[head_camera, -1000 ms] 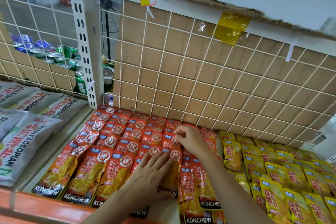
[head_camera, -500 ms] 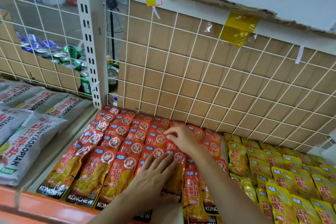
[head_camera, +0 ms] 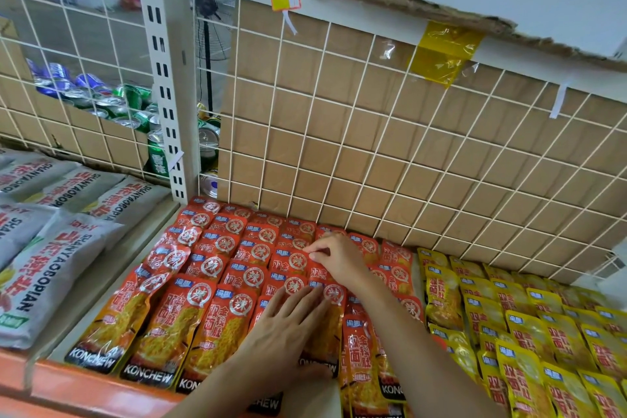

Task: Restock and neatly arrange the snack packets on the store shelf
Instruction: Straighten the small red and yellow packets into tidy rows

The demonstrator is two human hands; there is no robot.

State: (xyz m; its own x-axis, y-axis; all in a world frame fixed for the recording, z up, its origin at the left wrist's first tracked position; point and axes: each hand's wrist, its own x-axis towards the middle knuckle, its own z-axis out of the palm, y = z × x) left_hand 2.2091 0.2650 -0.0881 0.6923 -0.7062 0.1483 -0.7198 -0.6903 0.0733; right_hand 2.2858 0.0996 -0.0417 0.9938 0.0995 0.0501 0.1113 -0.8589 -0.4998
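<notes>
The right hand keeps its narrow grip where it was, pinching the top edge of one orange-red foil snack packet. Just nearer than the grip, the left hand presses flat on overlapping orange-red rows, too many to count. Yellow foil packets fill the shelf to the grip's right.

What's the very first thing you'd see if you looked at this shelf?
The shiny red packets fill the middle of the shelf in overlapping rows. The left hand lies flat on them, and the right hand seems to pinch one farther back. Yellow packets glow to the right, and green and blue cans are piled at the upper left, behind the shelf.
</notes>
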